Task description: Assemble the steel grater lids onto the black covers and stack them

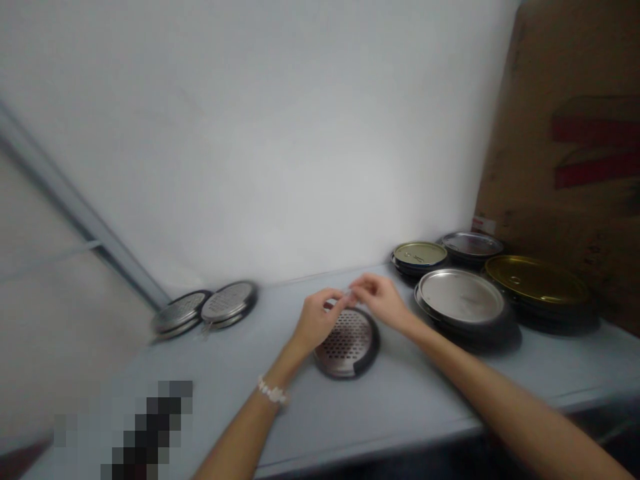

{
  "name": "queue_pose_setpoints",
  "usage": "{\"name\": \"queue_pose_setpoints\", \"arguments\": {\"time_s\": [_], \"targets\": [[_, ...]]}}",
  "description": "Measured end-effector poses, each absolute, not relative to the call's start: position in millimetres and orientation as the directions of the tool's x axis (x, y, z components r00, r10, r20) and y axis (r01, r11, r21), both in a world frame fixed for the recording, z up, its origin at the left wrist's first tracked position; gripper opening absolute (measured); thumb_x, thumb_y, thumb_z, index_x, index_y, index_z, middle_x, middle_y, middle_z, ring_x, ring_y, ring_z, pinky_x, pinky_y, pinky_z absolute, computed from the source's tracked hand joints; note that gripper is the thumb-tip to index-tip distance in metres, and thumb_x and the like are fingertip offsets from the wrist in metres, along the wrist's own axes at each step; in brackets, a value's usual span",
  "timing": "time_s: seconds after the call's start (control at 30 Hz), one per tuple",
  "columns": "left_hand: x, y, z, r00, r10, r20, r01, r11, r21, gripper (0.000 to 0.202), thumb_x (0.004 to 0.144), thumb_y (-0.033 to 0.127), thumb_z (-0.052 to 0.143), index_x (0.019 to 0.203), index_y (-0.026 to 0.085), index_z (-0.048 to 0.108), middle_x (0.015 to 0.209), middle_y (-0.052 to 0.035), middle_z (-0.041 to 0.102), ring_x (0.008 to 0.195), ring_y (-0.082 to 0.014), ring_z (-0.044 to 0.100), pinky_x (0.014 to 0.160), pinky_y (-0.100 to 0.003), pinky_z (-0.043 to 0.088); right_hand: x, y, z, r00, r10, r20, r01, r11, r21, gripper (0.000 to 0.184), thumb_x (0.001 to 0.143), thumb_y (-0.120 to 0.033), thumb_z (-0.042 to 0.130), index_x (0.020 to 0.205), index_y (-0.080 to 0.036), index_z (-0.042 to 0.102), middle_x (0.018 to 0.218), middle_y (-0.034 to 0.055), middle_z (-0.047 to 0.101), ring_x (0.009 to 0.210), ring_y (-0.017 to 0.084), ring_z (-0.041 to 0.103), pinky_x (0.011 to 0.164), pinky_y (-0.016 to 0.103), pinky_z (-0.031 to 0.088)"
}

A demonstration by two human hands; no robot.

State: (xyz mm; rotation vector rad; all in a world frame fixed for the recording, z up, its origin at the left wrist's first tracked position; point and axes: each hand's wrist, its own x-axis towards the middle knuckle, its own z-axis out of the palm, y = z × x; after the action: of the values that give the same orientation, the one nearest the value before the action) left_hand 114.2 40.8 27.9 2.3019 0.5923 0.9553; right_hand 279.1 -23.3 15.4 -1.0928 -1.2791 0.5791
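My left hand (320, 319), with a white bracelet at its wrist, is closed in a pinch. The fingertips of my right hand (381, 300) are pinched too and meet those of the left. Something small and pale may be between them, but blur hides what it is. Just below both hands lies a round metal grater disc (347, 347) with rows of slots and a dark rim. My left hand covers part of its upper left edge.
Two similar slotted discs, a left one (183, 312) and a right one (230, 301), lie by the wall. On the right are stacks of round lids: silver (463, 297), gold (537, 280), pale gold (420, 253) and grey (473, 244). A cardboard box (565, 73) stands behind them.
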Motion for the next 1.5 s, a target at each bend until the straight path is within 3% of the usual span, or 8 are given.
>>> {"name": "queue_pose_setpoints", "arguments": {"time_s": [0.1,0.27,0.57,0.77,0.97,1.13,1.27,1.5], "targets": [[113,44,28,0.628,0.62,0.471,0.203,-0.714,0.67,0.024,0.094,0.034,0.059,0.085,0.018,0.075,0.086,-0.0034,0.077,0.08,-0.017,0.07,0.075,-0.026,0.054,279,-25,16,0.242,0.847,0.473,0.258,0.414,-0.873,0.011,0.085,-0.027,0.059,0.084,-0.017,0.063,0.07,0.0041,0.073,0.064,0.017,0.07,0.066,0.029,0.055],[113,45,26,0.557,0.623,0.549,0.266,-0.76,0.593,0.019,0.09,0.032,0.064,0.082,0.018,0.074,0.084,-0.0037,0.076,0.078,-0.0179,0.069,0.077,-0.029,0.054,279,-29,18,0.169,0.866,0.471,0.396,0.378,-0.837,0.009,0.086,-0.021,0.055,0.084,-0.017,0.063,0.065,0.0014,0.072,0.059,0.014,0.067,0.061,0.025,0.051],[114,44,27,0.554,0.659,0.509,0.253,-0.715,0.652,0.018,0.089,0.03,0.065,0.082,0.018,0.076,0.08,-0.0025,0.077,0.072,-0.0162,0.068,0.071,-0.027,0.052,280,-26,14,0.146,0.887,0.439,0.374,0.361,-0.854,0.011,0.087,-0.021,0.055,0.092,-0.017,0.063,0.066,0.0004,0.072,0.06,0.015,0.069,0.061,0.025,0.051],[114,47,25,0.567,0.63,0.531,0.267,-0.75,0.605,0.014,0.086,0.026,0.067,0.081,0.019,0.078,0.083,-0.0043,0.074,0.077,-0.0167,0.066,0.072,-0.027,0.051,282,-23,10,0.176,0.879,0.444,0.381,0.355,-0.854,0.012,0.086,-0.019,0.053,0.093,-0.017,0.063,0.065,0.0001,0.072,0.061,0.015,0.068,0.065,0.026,0.052],[114,49,19,0.63,0.664,0.402,0.222,-0.65,0.727,0.018,0.087,0.03,0.066,0.086,0.018,0.079,0.086,-0.0065,0.078,0.079,-0.0199,0.071,0.076,-0.029,0.054,281,-23,9,0.167,0.888,0.428,0.445,0.32,-0.837,0.019,0.086,-0.019,0.054,0.098,-0.015,0.069,0.068,0.002,0.074,0.063,0.016,0.068,0.065,0.027,0.052],[115,46,19,0.677,0.648,0.348,0.16,-0.591,0.791,0.028,0.09,0.037,0.062,0.085,0.015,0.078,0.083,-0.0069,0.078,0.078,-0.0205,0.072,0.075,-0.029,0.055,283,-18,5,0.161,0.925,0.345,0.372,0.267,-0.889,0.022,0.084,-0.017,0.053,0.098,-0.014,0.071,0.069,0.0033,0.075,0.065,0.018,0.07,0.063,0.027,0.053],[116,46,19,0.7,0.641,0.314,0.182,-0.586,0.79,0.024,0.087,0.033,0.063,0.083,0.016,0.079,0.082,-0.0051,0.079,0.077,-0.0202,0.071,0.075,-0.028,0.054,284,-16,3,0.156,0.919,0.361,0.351,0.29,-0.89,0.017,0.082,-0.018,0.056,0.087,-0.015,0.072,0.074,0.0052,0.076,0.069,0.018,0.071,0.065,0.028,0.054],[114,46,18,0.698,0.665,0.267,0.174,-0.519,0.837,0.02,0.082,0.033,0.07,0.085,0.016,0.08,0.086,-0.0063,0.079,0.08,-0.0215,0.071,0.077,-0.03,0.053,284,-17,4,0.207,0.922,0.328,0.265,0.27,-0.926,0.021,0.079,-0.021,0.06,0.093,-0.013,0.074,0.075,0.0058,0.076,0.066,0.017,0.07,0.064,0.028,0.054]]}}
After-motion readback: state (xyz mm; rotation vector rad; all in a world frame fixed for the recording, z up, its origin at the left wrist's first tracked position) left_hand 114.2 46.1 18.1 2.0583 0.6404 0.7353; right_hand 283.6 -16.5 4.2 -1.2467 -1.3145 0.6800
